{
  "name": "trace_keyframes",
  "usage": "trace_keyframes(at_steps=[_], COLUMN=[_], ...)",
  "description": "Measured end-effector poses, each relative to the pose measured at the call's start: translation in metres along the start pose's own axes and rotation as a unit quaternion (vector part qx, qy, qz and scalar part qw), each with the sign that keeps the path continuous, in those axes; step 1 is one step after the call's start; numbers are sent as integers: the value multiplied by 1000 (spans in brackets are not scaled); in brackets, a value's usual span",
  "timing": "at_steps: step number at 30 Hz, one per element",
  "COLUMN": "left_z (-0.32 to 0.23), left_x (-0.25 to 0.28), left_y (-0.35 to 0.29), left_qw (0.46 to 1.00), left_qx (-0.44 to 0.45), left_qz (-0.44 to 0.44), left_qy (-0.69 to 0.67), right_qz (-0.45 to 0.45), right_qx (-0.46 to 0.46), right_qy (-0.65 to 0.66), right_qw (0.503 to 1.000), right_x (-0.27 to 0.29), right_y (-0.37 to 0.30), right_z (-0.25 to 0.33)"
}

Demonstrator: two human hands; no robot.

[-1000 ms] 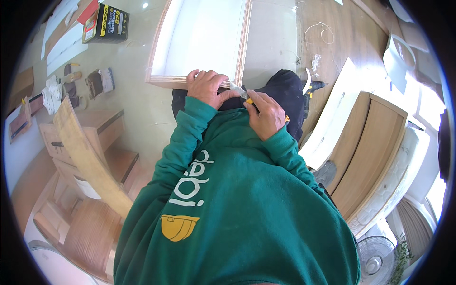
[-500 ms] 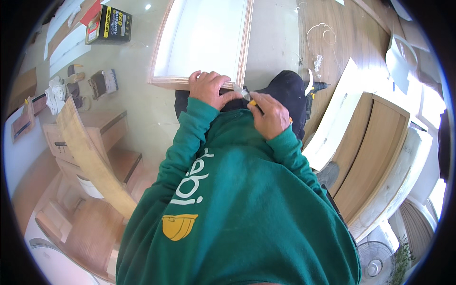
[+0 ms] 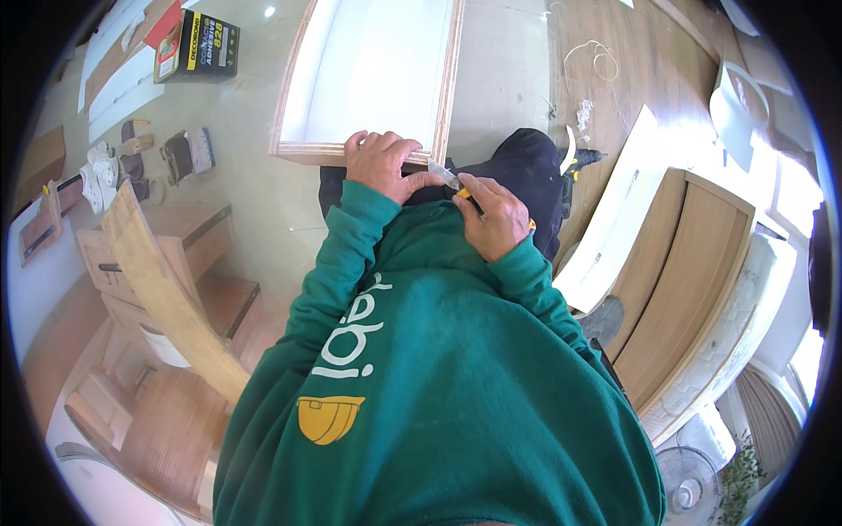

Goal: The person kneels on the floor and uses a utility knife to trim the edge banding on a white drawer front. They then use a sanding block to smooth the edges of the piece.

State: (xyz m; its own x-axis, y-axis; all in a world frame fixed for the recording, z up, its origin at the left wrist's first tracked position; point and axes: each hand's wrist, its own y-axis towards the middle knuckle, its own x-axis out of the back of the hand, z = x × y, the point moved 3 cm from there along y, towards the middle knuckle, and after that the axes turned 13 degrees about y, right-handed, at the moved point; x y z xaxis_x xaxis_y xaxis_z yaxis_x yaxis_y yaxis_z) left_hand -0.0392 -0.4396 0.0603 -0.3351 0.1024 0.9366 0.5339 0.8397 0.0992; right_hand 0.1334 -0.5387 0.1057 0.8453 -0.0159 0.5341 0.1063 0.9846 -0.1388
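Note:
A plywood drawer box (image 3: 289,96) with a white inside extends away from my lap. My left hand (image 3: 381,167) grips its near wall close to the right corner, with fingers over the top edge and the thumb pointing right. Just right of it, my right hand (image 3: 494,217) is closed around the yellow handle of a utility knife (image 3: 449,180). The knife's pale blade slants up and left to the box's near right corner, beside my left thumb. I cannot tell exactly where the blade meets the wood.
A black-and-yellow adhesive can (image 3: 210,46) stands at the far left. Shoes (image 3: 99,175) and a curved wooden strip (image 3: 162,280) are on the left, near a drawer cabinet (image 3: 189,228). To the right lie a drill (image 3: 579,162), a white panel (image 3: 614,219) and a wooden cabinet (image 3: 684,272).
The knife and my right hand have shifted slightly left and down. My left hand keeps its hold on the box, and the whole view has moved a little.

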Motion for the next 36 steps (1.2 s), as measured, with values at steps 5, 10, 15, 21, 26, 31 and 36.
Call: trace_keyframes(at_steps=[5, 10, 15, 21, 26, 31, 36], left_z=[0, -2, 0, -1, 0, -2, 0], left_x=[-1, 0, 6, 2, -1, 5, 0], left_y=[0, 2, 0, 1, 1, 2, 3], left_qw=[1000, 999, 1000, 1000, 1000, 1000, 1000], left_qx=[2, 31, -15, 3, -1, 4, 17], left_qz=[2, 7, -9, -5, 8, 5, 7], left_qy=[4, -8, -3, -11, -1, -20, -17], right_qz=[-44, -41, -36, -32, -29, -52, -27], right_qx=[51, 44, 34, 56, 76, 83, 76], right_qy=[4, -6, 11, -7, -23, -16, -5], right_qw=[998, 998, 999, 998, 996, 995, 997], right_x=[-6, -4, -3, -6, -1, 10, 2], right_y=[4, 26, -7, -1, 1, -2, 7], right_z=[-5, -5, -5, -4, -4, 5, -6])
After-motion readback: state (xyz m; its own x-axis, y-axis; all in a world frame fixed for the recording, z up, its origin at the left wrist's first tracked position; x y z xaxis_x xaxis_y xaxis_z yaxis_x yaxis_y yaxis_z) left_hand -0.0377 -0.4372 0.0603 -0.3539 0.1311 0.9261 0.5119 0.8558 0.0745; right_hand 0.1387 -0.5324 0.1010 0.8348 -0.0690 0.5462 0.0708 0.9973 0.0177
